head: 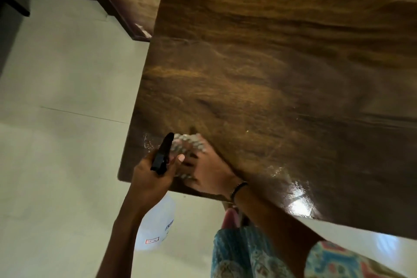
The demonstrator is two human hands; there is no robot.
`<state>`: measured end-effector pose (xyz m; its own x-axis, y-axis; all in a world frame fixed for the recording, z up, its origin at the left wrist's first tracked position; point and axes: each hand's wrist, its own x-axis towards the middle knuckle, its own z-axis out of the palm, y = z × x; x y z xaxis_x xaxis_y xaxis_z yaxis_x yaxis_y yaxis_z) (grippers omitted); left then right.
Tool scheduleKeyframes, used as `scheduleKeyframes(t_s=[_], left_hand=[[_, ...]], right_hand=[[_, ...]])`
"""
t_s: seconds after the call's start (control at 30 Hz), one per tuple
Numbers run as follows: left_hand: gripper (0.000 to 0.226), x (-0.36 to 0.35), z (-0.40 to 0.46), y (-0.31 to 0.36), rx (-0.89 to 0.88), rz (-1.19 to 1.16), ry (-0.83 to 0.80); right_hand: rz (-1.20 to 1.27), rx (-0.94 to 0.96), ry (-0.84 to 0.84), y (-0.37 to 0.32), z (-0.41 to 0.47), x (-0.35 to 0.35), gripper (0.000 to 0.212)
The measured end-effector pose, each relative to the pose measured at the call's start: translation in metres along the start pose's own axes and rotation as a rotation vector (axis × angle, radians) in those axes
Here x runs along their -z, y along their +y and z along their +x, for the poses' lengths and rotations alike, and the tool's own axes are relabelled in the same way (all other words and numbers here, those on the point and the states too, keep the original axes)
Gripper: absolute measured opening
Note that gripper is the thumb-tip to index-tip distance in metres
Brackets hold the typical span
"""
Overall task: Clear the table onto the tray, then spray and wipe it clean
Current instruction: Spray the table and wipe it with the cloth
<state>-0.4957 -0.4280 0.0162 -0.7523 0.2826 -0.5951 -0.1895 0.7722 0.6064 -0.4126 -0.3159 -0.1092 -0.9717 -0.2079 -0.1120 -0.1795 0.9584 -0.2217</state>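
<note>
A dark wooden table (259,74) fills the right and centre of the view, its top bare and shiny with wet streaks near the front edge. My left hand (151,178) grips a spray bottle (158,225) by its black trigger head, the clear body hanging below the table's near left corner. My right hand (207,171) presses a pale patterned cloth (189,142) flat on the table at that corner, blurred by motion. The two hands touch each other. No tray is in view.
Pale tiled floor (67,97) lies to the left of the table and below it. A dark wooden frame (112,4) runs along the wall at the top left. My patterned clothing (248,253) shows at the bottom.
</note>
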Motion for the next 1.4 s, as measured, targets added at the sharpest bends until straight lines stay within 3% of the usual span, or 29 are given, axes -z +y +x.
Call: scheduleKeyframes(t_s=[0.07,0.2,0.27,0.37,0.53,0.73,0.9,1.07,1.2,1.4], left_hand=[[0.014,-0.002,-0.006,-0.007,-0.017,-0.001,-0.019],[0.024,-0.006,-0.018,-0.015,0.035,-0.041,-0.019],[0.026,-0.005,-0.021,-0.019,0.048,-0.042,-0.003],[0.029,0.005,-0.02,-0.023,0.04,-0.083,0.028],[0.02,0.034,-0.013,-0.017,-0.06,-0.165,0.135],[0.016,0.072,0.015,-0.014,-0.312,-0.234,0.313],[0.009,0.094,0.027,-0.011,-0.428,-0.215,0.35],[0.009,0.101,0.027,-0.016,-0.447,-0.228,0.35],[0.011,0.092,0.028,-0.025,-0.493,-0.264,0.348],[0.037,0.07,0.035,-0.033,-0.562,-0.27,0.318]], right_hand=[[-0.003,-0.106,0.033,0.026,-0.043,0.001,0.052],[0.073,-0.639,0.079,0.063,-0.116,0.009,0.057],[0.089,-0.869,0.101,0.051,-0.142,0.005,0.058],[0.136,-1.018,0.153,-0.001,-0.157,-0.007,0.059],[0.151,-0.9,0.154,-0.058,-0.097,-0.016,0.054],[0.185,-0.779,0.219,-0.045,0.044,0.0,0.054],[0.155,-0.428,0.181,-0.087,0.099,-0.011,0.052],[0.121,-0.123,0.105,-0.117,0.067,-0.029,0.044],[0.098,-0.283,0.133,-0.087,0.007,-0.023,0.052],[0.166,-0.959,0.247,-0.043,0.01,-0.006,0.058]])
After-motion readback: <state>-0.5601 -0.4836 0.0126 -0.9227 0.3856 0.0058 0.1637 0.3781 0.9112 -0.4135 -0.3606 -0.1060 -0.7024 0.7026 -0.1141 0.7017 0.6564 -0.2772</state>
